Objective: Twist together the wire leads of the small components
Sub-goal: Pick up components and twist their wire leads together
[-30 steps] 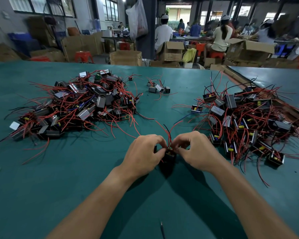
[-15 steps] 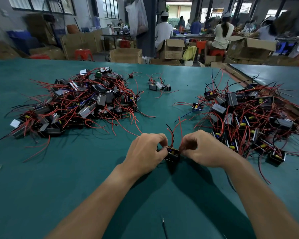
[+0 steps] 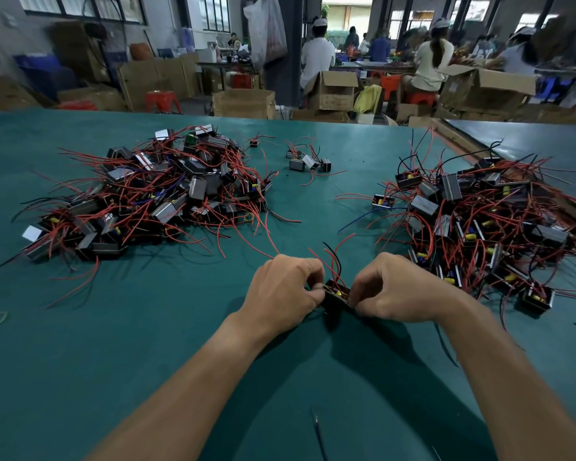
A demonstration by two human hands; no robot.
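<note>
One black component, red-black leads up, pinched by left hand and right hand.

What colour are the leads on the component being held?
Leads: mostly red, one black; head view.

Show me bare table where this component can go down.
Bare table lies between the left pile and left hand, and in the lane between piles, this side of the small cluster. The right pile crowds the right hand.

Single head-worn wide-angle view, looked forward and down across green surface. Left hand and right hand close below; workshop background far, upper frame.
</note>
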